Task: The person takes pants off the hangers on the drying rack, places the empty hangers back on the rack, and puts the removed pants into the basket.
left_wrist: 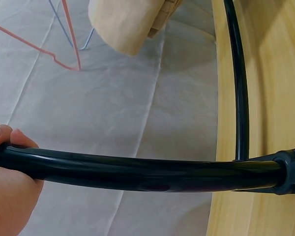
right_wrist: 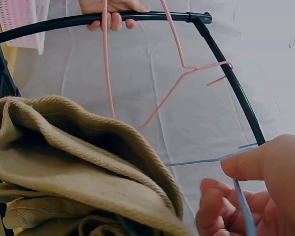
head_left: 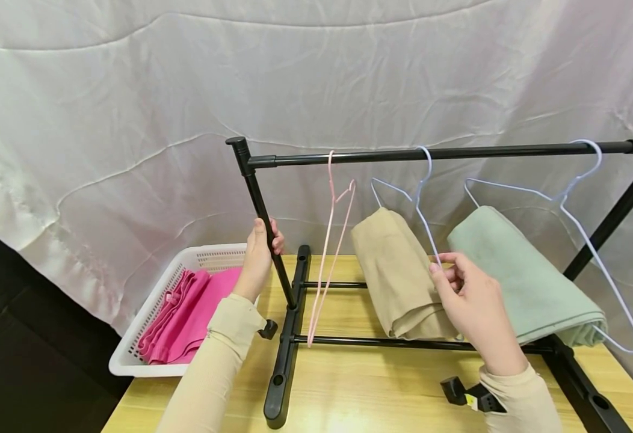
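My left hand (head_left: 259, 255) grips the left upright (head_left: 262, 207) of a black clothes rack; the left wrist view shows its fingers wrapped round the tube. With thumb and fingers, my right hand (head_left: 473, 297) pinches the side wire of a blue hanger (head_left: 423, 207) hooked on the top bar (head_left: 360, 156). Folded tan cloth (head_left: 398, 270) drapes over that hanger, just left of the hand. In the right wrist view the tan cloth (right_wrist: 78, 157) bulges at lower left. An unloaded pink hanger (head_left: 330, 240) hangs between the two hands.
Right of the tan cloth, a second blue hanger (head_left: 592, 234) carries folded pale green cloth (head_left: 522, 270). A white basket (head_left: 124, 355) at left holds folded pink cloth (head_left: 203, 307). The rack's foot (head_left: 281, 373) stands on a wooden table (head_left: 381, 391) before a pale curtain (head_left: 295, 78).
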{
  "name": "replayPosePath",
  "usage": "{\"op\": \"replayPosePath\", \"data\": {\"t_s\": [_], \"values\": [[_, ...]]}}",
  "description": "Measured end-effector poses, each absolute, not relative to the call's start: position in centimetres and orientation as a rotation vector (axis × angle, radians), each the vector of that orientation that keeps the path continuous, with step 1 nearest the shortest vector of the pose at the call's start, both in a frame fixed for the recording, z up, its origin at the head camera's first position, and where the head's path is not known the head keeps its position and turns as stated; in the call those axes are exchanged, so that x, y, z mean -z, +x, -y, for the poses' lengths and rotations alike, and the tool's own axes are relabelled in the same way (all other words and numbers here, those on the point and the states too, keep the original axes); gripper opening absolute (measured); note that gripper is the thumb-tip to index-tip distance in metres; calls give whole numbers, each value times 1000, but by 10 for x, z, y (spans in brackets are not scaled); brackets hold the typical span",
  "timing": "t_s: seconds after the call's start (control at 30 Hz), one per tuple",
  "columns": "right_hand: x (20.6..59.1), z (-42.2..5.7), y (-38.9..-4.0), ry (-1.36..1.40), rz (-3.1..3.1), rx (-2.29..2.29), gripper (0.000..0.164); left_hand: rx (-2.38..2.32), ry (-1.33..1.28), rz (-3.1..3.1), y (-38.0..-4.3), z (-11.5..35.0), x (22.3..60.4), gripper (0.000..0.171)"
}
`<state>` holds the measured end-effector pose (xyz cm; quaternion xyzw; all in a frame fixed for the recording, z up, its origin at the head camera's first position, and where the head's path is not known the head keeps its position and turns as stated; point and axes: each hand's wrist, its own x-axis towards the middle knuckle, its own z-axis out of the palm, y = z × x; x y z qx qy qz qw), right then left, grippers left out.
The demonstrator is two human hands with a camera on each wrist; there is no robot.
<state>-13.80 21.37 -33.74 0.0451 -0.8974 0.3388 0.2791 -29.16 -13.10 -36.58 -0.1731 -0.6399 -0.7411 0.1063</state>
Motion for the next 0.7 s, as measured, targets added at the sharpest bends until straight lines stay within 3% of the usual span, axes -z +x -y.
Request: {"op": "replayPosePath", "data": {"t_s": [0.2,0.7], "values": [[340,-211,-138,142,2355,-921,21,2147,-538,1906,-291,133,369,54],[338,-202,-135,66,2317,-1026,31,2153,-537,1903,-289,133,367,53]]}}
